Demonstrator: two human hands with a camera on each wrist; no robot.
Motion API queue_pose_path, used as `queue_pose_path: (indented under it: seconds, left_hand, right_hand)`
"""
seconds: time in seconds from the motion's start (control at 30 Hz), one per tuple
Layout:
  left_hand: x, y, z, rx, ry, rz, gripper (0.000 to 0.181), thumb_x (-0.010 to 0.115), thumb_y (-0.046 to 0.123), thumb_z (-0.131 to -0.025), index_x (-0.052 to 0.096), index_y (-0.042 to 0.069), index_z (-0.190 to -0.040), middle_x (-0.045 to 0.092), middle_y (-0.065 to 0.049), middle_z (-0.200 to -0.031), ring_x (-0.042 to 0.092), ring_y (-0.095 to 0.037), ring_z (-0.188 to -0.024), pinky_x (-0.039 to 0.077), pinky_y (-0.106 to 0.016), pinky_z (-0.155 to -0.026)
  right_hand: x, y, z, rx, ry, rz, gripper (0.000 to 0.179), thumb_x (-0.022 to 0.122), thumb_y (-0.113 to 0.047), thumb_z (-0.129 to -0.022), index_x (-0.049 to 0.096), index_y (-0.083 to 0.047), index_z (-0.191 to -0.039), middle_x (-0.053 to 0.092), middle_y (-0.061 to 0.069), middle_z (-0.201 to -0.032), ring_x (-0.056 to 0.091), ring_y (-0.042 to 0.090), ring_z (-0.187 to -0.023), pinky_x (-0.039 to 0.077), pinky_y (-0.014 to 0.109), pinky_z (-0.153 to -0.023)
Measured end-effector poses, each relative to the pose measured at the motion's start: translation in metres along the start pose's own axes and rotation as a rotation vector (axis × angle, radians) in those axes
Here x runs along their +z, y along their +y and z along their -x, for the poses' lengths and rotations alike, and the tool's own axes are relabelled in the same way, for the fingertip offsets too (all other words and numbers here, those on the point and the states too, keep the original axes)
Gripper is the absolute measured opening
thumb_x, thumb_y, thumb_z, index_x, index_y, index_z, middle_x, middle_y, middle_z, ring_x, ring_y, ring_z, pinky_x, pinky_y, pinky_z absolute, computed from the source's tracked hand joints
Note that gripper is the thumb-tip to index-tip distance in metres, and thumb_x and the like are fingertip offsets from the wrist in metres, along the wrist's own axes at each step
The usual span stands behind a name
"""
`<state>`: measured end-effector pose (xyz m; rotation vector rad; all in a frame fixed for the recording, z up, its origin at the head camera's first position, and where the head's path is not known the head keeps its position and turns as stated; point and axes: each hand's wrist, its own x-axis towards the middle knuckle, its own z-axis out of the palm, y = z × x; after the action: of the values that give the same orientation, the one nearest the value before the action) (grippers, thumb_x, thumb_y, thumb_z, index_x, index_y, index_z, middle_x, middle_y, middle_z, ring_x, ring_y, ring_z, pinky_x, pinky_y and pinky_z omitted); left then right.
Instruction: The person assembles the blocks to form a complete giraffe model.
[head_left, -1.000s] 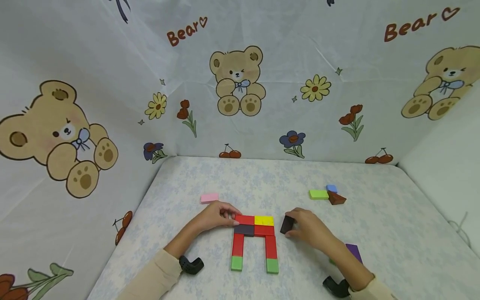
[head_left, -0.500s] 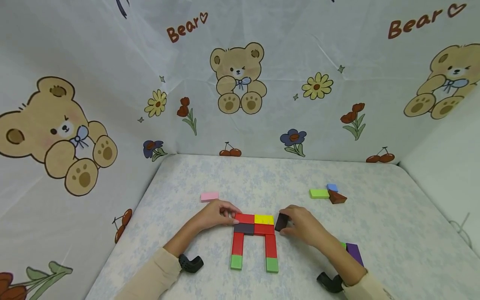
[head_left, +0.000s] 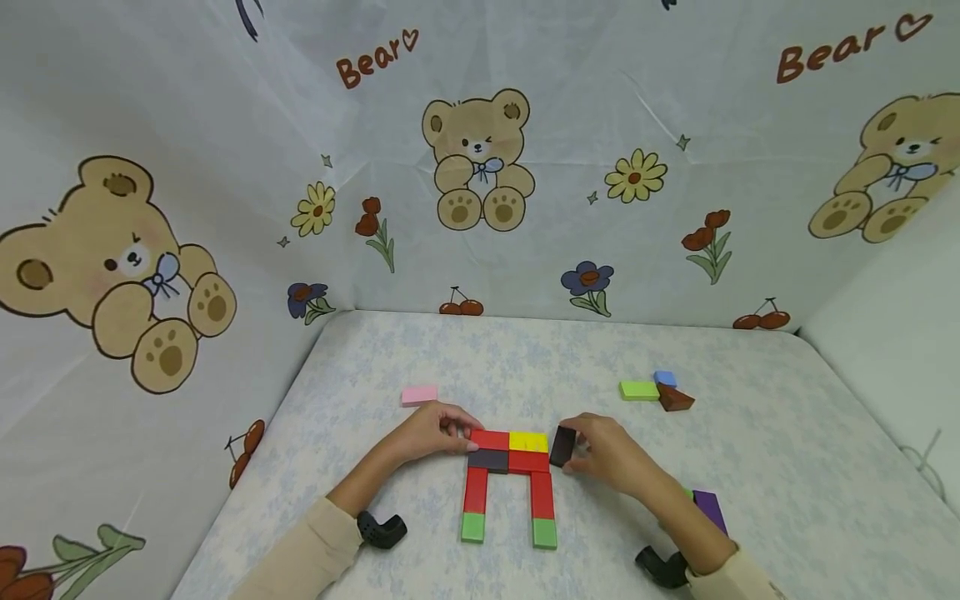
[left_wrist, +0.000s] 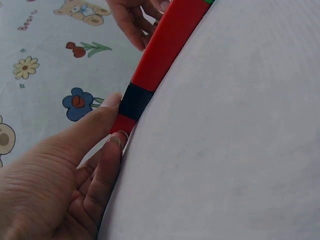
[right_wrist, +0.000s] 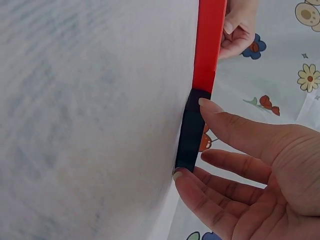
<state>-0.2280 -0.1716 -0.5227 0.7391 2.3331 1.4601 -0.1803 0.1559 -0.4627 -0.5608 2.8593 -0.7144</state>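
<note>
Flat blocks lie joined in a two-legged shape, with a yellow block [head_left: 528, 442] and a red block [head_left: 490, 439] on top. Below them are a dark block [head_left: 488, 459] and another red block [head_left: 528, 462]. At the left end, my left hand [head_left: 435, 430] holds the upper red block by thumb and finger; the thumb also touches the dark block in the left wrist view. My right hand [head_left: 609, 450] pinches a black block [head_left: 562, 446] by its two ends, on the shape's right side. In the right wrist view that black block [right_wrist: 190, 135] meets a red block's end.
A pink block [head_left: 419, 396] lies behind the left hand. Farther right are a lime block [head_left: 638, 391], a blue block [head_left: 664, 378] and a brown wedge [head_left: 676, 398]. A purple block [head_left: 709, 510] sits partly behind the right forearm, beside a mostly hidden green one.
My right hand has brought the black block leftward, up to the right side of the shape, mostly in the first half second. The left hand has stayed in place.
</note>
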Motion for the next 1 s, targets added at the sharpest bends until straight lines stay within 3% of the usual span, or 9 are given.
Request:
queue_pose_path:
  seconds: [0.3, 1.0]
  left_hand:
    - [-0.0013, -0.0004, -0.0020, 0.042, -0.007, -0.022, 0.024, 0.085, 0.023, -0.085, 0.080, 0.023, -0.108, 0.069, 0.004, -0.088, 0.059, -0.011, -0.071, 0.047, -0.024, -0.063]
    - [0.0003, 0.0003, -0.0001, 0.026, -0.002, -0.008, 0.024, 0.085, 0.025, -0.085, 0.080, 0.023, -0.108, 0.068, 0.003, -0.087, 0.058, -0.013, -0.070, 0.047, -0.024, -0.062]
  right_hand:
    - [0.0013, 0.0028, -0.0001, -0.043, 0.014, -0.005, 0.057, 0.092, -0.010, -0.073, 0.069, 0.002, -0.123, 0.069, 0.008, -0.108, 0.062, 0.019, -0.086, 0.054, 0.030, -0.074]
    - [-0.0013, 0.0036, 0.0019, -0.078, -0.004, 0.001, 0.055, 0.090, -0.009, -0.076, 0.068, 0.002, -0.124, 0.070, 0.009, -0.114, 0.063, 0.022, -0.091, 0.055, 0.036, -0.079]
